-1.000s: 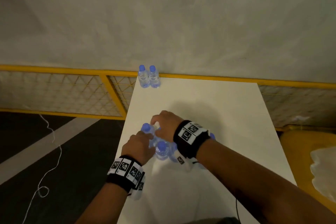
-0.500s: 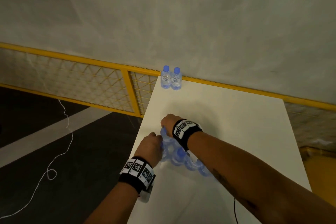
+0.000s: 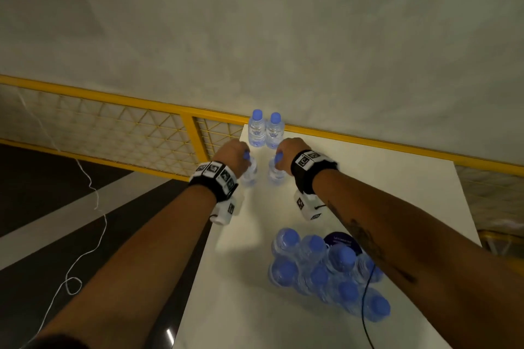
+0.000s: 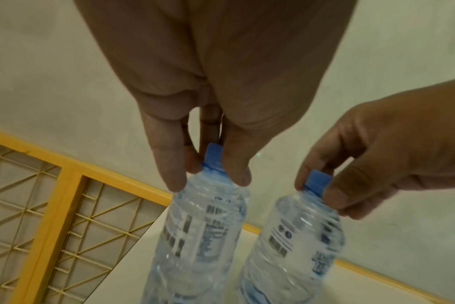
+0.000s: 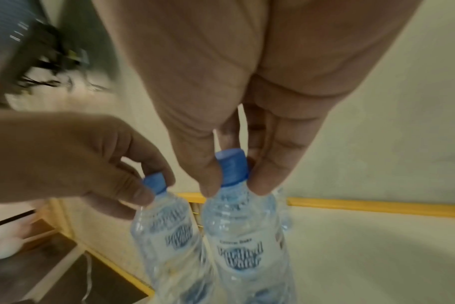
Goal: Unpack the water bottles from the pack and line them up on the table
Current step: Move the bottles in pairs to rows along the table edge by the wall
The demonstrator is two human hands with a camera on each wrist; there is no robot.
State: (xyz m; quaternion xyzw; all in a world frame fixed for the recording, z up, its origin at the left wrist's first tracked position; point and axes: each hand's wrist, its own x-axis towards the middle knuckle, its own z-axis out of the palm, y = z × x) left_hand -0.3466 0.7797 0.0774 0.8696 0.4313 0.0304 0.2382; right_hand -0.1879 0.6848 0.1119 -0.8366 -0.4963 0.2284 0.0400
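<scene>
Head view: hands (image 3: pixel 232 154), formerly at pack (image 3: pixel 329 269), afar.

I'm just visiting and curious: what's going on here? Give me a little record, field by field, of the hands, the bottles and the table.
left hand: pinches the blue cap of the left held bottle
right hand: pinches the cap of the right held bottle
standing bottles: two, upright, side by side at the table's far edge
held bottles' place: just in front of the standing pair; whether they touch the table cannot be told
pack: blue-capped bottles bunched together near the person, under the right forearm
table: white
behind table: yellow mesh railing
</scene>
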